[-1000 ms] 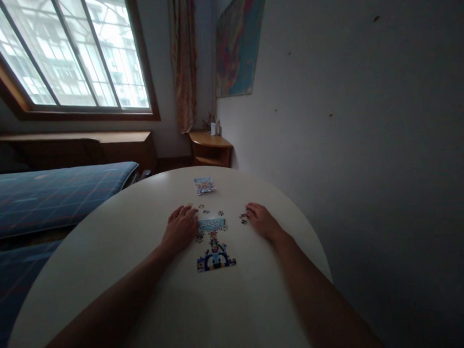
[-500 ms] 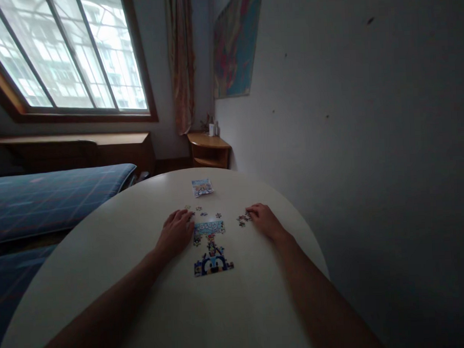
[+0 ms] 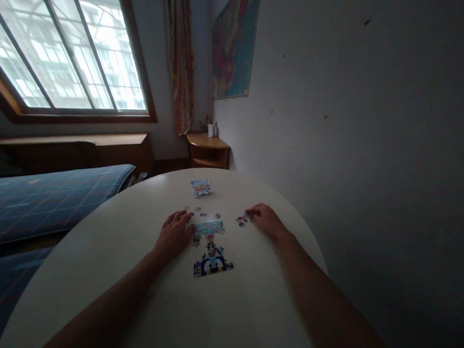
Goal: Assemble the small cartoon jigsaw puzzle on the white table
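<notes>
A partly joined jigsaw (image 3: 213, 265) lies on the white round table (image 3: 238, 307), with a blue dog's face at its near end and a light blue strip (image 3: 209, 228) at its far end. My left hand (image 3: 173, 233) rests just left of that strip, fingers apart, its fingertips beside a loose piece. On the right, my right hand (image 3: 265, 219) has its fingers drawn together at the edge of a small pile of pieces (image 3: 241, 221); whatever they pinch is too small to name. Several loose pieces (image 3: 203, 214) lie beyond the strip.
A small printed picture packet (image 3: 201, 187) lies near the table's far edge. Left of the table is a blue plaid mattress (image 3: 60, 202). A corner shelf (image 3: 208, 140) stands beyond, and a bare wall (image 3: 350, 163) runs along the right.
The view has shifted very slightly. Both hands keep practically the same places, and the jigsaw looks unchanged.
</notes>
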`<state>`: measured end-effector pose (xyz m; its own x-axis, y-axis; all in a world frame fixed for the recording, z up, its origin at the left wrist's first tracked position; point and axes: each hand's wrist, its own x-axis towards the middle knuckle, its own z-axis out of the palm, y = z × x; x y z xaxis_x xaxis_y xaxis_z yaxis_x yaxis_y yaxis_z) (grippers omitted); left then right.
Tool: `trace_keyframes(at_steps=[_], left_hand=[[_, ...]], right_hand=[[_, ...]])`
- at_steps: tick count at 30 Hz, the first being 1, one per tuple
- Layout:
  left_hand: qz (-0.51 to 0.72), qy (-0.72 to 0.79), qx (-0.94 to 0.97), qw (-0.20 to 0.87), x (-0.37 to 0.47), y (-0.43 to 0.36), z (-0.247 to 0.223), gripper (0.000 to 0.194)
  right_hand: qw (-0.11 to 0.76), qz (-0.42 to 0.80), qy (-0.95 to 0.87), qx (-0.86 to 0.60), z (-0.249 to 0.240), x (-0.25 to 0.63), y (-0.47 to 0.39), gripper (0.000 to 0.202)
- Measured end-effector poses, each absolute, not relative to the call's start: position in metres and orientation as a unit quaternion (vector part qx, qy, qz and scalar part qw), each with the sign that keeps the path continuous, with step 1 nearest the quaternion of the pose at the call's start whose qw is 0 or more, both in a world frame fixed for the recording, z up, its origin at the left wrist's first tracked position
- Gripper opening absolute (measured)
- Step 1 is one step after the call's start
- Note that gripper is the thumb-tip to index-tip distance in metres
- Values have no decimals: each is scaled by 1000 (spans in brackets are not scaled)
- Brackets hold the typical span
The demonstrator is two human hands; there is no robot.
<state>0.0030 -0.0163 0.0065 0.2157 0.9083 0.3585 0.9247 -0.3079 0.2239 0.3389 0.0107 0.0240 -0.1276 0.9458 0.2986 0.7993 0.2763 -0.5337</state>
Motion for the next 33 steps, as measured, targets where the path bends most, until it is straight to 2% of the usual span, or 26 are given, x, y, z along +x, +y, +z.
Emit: trace_keyframes(at_steps=[6, 12, 19, 27, 33], left_hand=[[-237, -553, -799, 10, 6, -24, 13, 40], [-249, -470, -846, -16, 13, -46, 24, 31], [-197, -250, -946, -70, 29, -81, 54, 22], [-126, -196, -971, -59, 39, -96, 59, 27], [-130, -191, -971, -56, 38, -96, 59, 21]], right_hand=[[300, 126, -708, -627, 35, 328, -1, 15], [245, 172, -738, -605, 44, 315, -20, 20], [253, 168, -755, -581, 43, 313, -26, 16], [241, 212, -798, -510, 46, 314, -27, 14], [305, 142, -692, -639, 42, 346, -17, 22]])
